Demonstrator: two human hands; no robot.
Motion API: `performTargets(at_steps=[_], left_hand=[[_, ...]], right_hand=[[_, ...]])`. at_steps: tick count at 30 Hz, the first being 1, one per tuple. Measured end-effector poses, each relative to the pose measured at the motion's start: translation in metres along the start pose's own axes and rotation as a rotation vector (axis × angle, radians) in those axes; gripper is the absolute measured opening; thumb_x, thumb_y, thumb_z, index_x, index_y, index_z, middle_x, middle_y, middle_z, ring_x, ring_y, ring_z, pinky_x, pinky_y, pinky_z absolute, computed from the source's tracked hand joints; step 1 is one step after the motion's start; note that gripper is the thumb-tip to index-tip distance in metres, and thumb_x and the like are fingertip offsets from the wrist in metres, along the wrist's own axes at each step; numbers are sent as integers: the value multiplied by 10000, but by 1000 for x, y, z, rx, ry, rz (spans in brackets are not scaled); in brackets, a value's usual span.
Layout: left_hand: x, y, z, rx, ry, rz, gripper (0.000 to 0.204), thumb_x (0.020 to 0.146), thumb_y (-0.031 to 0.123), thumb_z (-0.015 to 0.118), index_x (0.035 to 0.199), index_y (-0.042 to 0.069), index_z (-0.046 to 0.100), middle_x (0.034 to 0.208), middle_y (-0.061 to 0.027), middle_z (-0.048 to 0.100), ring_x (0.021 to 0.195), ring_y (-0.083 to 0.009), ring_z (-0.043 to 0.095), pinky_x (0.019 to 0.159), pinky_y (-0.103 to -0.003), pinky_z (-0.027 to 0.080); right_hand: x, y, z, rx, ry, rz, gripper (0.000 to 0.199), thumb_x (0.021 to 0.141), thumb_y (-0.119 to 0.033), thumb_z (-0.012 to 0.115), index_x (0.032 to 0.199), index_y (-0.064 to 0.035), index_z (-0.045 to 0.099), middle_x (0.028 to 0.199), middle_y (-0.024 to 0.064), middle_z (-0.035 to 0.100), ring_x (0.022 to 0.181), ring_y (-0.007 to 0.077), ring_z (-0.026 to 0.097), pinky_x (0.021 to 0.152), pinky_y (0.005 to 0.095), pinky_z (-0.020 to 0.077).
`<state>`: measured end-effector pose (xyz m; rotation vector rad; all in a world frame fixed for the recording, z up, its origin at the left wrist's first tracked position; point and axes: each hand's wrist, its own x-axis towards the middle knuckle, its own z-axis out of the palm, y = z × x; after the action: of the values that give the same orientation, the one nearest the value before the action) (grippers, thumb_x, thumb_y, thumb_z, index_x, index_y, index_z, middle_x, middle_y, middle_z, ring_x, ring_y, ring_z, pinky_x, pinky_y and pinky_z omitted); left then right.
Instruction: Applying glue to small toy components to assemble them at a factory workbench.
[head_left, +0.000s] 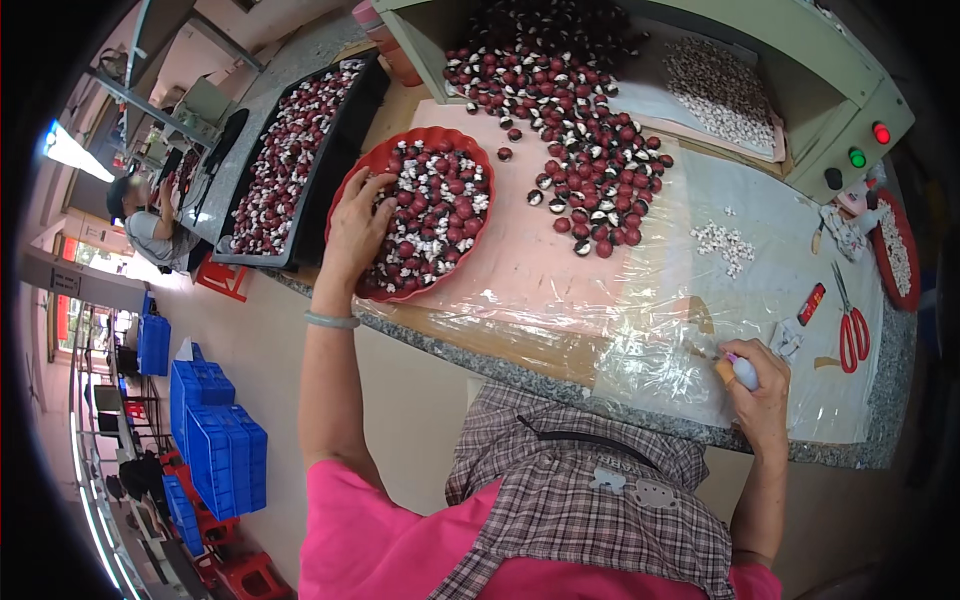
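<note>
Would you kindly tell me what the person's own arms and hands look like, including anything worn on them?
Bright pink sleeves end near the elbows, leaving the forearms bare. A smooth, pale grey-green bangle circles the left wrist; none shows on the right. The left hand is ungloved. The right hand has a tan-orange covering, perhaps a finger cot, on one fingertip.

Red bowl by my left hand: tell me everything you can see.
The red bowl is round, scalloped at the rim, plastic-looking. It stands upright on the bench beside the black tray, holding dark red balls and white pieces that hide its floor. The left hand reaches over its left rim to the contents.
</note>
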<state>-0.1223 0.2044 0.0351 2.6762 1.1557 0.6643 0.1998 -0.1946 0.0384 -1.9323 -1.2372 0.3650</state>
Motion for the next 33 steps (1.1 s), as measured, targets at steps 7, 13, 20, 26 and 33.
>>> performTargets(at_steps=[7,13,20,26,33], left_hand=[[-26,132,15,-99,258,247,182,811,-29,622,983,20,656,1143,-143,576,1046,-299,568,892,-373,460],[-34,186,77,-365,72,305,199,772,-13,665,961,27,619,977,-127,587,818,-283,614,693,-370,500],[-30,197,88,-175,17,311,190,767,-37,652,931,26,579,947,-132,567,834,-286,622,674,-362,515],[-51,204,75,-1285,-323,-213,215,829,-72,640,1029,-6,596,1002,-31,553,823,-72,577,721,-201,502],[-83,235,74,-1797,-519,-430,288,883,-6,629,1167,-16,581,1001,-75,637,878,-131,626,744,-232,500]], right_hand=[[-1,9,6,179,-11,145,196,766,1,687,958,1,650,850,107,664,759,188,637,695,274,482],[0,2,13,242,-42,140,221,751,1,708,967,-5,663,876,105,686,776,191,651,719,281,497],[-4,3,17,258,-67,97,229,767,-9,707,987,-11,644,864,95,683,767,173,643,713,280,498],[-5,5,18,790,-119,275,311,846,-40,624,1097,-60,441,1027,62,558,808,115,540,681,235,451],[3,-2,23,828,-34,140,230,880,-12,602,1106,19,572,1057,87,517,681,97,567,486,189,408]])
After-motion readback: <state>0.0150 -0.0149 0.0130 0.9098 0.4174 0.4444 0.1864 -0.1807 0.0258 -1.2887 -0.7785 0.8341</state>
